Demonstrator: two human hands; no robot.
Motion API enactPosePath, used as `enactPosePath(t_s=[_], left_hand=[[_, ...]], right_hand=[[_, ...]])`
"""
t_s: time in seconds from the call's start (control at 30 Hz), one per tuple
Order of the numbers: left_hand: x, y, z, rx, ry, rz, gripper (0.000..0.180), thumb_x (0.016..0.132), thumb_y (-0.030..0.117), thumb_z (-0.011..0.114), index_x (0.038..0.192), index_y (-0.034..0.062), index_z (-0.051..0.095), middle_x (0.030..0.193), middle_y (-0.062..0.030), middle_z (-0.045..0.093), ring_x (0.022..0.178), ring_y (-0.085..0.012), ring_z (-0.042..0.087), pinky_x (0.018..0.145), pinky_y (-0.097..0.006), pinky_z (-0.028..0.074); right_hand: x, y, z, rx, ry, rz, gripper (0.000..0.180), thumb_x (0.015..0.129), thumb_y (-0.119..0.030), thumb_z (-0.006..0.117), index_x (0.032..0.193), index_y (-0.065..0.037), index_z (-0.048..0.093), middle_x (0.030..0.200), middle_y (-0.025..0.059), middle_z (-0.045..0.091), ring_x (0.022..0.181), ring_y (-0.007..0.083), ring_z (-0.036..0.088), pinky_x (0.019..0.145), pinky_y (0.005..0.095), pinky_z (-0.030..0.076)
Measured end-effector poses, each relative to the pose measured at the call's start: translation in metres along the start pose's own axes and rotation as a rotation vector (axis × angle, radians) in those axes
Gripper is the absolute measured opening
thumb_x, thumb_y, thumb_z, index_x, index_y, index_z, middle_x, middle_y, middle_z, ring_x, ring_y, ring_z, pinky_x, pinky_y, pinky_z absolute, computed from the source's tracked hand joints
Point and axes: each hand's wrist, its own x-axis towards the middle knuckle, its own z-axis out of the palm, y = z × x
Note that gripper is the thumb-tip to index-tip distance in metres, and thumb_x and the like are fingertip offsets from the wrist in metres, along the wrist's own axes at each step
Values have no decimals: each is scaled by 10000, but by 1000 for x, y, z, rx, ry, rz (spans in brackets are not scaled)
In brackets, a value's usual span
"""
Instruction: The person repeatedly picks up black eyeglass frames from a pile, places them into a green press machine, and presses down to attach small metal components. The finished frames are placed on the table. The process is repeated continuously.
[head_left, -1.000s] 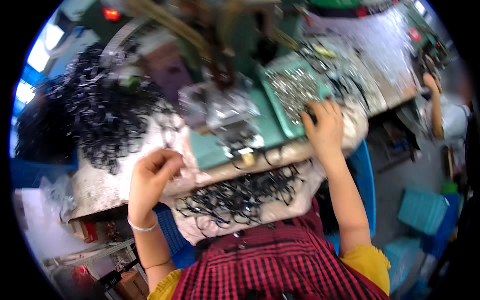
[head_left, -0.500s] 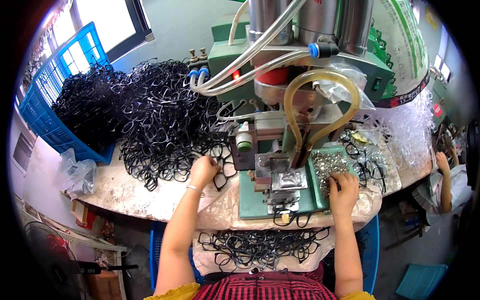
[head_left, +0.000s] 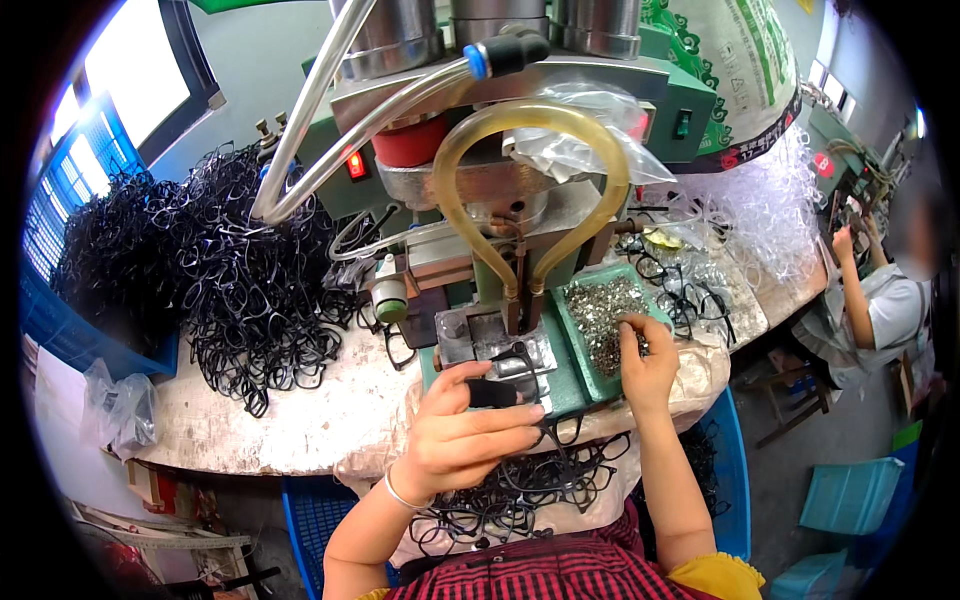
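Observation:
My left hand [head_left: 462,432] is closed on a black eyeglass frame [head_left: 520,358] at the metal fixture [head_left: 470,338] of a green press. A dark patch covers part of one finger or lies between the fingers; I cannot tell which. My right hand [head_left: 648,366] has its fingertips bent together over a green tray [head_left: 577,347] of small shiny metal parts [head_left: 603,312]. What sits between those fingertips is too small to make out. More black frames [head_left: 545,490] lie on the cloth over my lap, just below the press.
A large heap of black frames [head_left: 255,290] covers the table's left side, beside a blue crate [head_left: 75,320]. The press's yellowish looped hose [head_left: 445,165] hangs above the fixture. Clear plastic pieces [head_left: 745,225] pile at the right. Another person [head_left: 880,310] sits farther right.
My left hand has moved right from the heap to the press fixture, bringing a black frame. The right hand stays at the metal-parts tray. The head view has shifted and come closer.

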Motion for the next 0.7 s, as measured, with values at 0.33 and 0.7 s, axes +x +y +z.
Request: enactPosePath(t_s=[0.33,0.7], left_hand=[[7,-1,-10,42,-104,32,285,711,64,697,987,117,742,1100,4,729,678,-201,549,961,-475,499],[-60,-37,0,374,654,-343,466,801,5,683,1252,38,568,1219,-126,626,1098,-266,601,1027,-446,431]], right_hand=[[26,33,-8,37,-113,127,125,895,-63,646,970,25,694,857,75,694,779,141,635,746,276,500],[-4,19,-19,169,-124,218,146,906,-47,650,1035,9,688,917,29,679,834,95,601,783,241,481]])
